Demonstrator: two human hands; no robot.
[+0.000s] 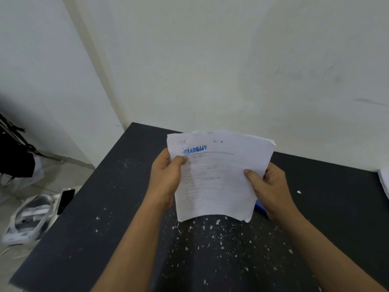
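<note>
Held up above the dark tabletop (105,218), the thin stack of papers (216,180) looks light, floppy and easily creased, so the left hand (166,175) and right hand (267,186) pinching its side edges suit it.

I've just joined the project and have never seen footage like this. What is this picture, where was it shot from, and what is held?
No machine here: a person wears a camera on the head, looking forward and down, so you see their own arms. The left hand and right hand each grip a side of a sheaf of papers, thumbs on top; its blue APPROVED stamp reads upside down. Below is a dark table speckled with white flecks. More white paper lies at its right edge.
</note>
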